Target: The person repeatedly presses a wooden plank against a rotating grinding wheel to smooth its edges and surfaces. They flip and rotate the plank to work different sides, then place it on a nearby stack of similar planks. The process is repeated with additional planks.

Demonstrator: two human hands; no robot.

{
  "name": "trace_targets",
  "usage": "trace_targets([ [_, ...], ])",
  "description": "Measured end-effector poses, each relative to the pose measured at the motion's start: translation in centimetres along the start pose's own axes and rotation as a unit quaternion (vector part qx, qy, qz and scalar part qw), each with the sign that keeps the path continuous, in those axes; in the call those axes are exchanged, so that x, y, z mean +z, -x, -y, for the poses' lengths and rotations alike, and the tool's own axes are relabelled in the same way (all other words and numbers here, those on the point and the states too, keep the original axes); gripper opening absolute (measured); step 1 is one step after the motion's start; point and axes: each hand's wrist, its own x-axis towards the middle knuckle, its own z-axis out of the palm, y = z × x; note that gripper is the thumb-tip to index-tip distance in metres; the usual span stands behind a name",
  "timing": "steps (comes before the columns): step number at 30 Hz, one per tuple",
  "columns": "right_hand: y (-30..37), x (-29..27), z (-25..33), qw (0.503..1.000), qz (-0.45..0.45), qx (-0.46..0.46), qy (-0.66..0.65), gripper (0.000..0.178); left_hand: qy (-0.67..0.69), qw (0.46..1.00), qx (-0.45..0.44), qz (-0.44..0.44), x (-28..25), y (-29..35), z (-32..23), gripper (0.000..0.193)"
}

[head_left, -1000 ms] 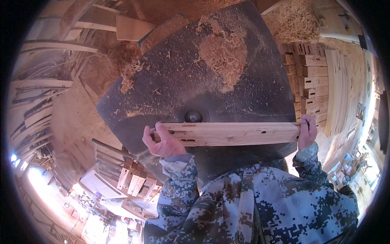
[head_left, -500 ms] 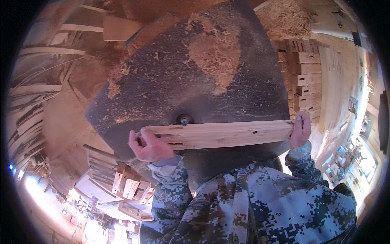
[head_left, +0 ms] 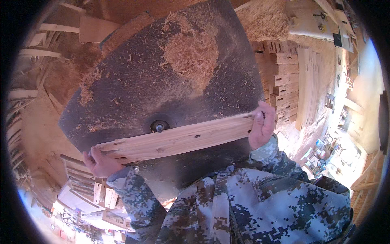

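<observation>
Head view, work in hand: 1 pc. long pale wooden plank (head_left: 178,140), set across near side of wide dark flat worktop (head_left: 237,65), seemingly resting on it; askew, R end farther from body than L. Far long edge at or just beside short grey metal spindle (head_left: 159,127); actual contact can't be told.

Hands, 2, bare. L hand (head_left: 102,162): fingers clamped on plank's L end. R hand (head_left: 262,125): fingers bent round R end, thumb on top, clamped likewise.

Done, as far as shown: plank has slots nr. L end, plus dark hole or knot mid-face (unclear which). Reddish-tan heap of wood shavings (head_left: 191,55) on far part of worktop, suggesting much cutting already.

Left, by judgement: this pc. looks mid-process, i.e. in both hands, at spindle, not set aside. Amt. of edge finished: can't tell.

Stock, R side: stacked pale slotted wooden blocks (head_left: 286,85), qty. unclear; beside them, long pale wooden boards (head_left: 307,85). Lower L: smaller grp. pale wooden offcut-like blocks (head_left: 105,194). Whether either lot is finished or waiting: unknown.
</observation>
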Motion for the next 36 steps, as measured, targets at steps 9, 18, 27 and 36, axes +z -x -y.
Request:
trace_targets([
  [9, -1.2, 5.4, 5.4, 0.993, -0.006, -0.119, -0.014, 0.038, -0.026, 0.997, -0.07, -0.036, -5.2, -6.4, 1.9, 0.054],
  [18, -1.0, 10.2, 9.5, 0.977, 0.064, -0.18, -0.097, 0.054, -0.123, 0.991, -0.018, -0.043, -13.7, -14.3, 10.1, 0.044],
  [27, -0.6, 12.0, 10.9, 0.964, 0.104, -0.229, -0.083, 0.056, -0.264, 0.963, 0.008, -0.052, -18.5, -15.0, 15.2, 0.041],
  [36, -0.1, 12.7, 11.4, 0.964, 0.126, -0.217, -0.088, 0.044, 0.042, 0.978, -0.161, -0.126, -17.0, -13.2, 13.1, 0.048],
])
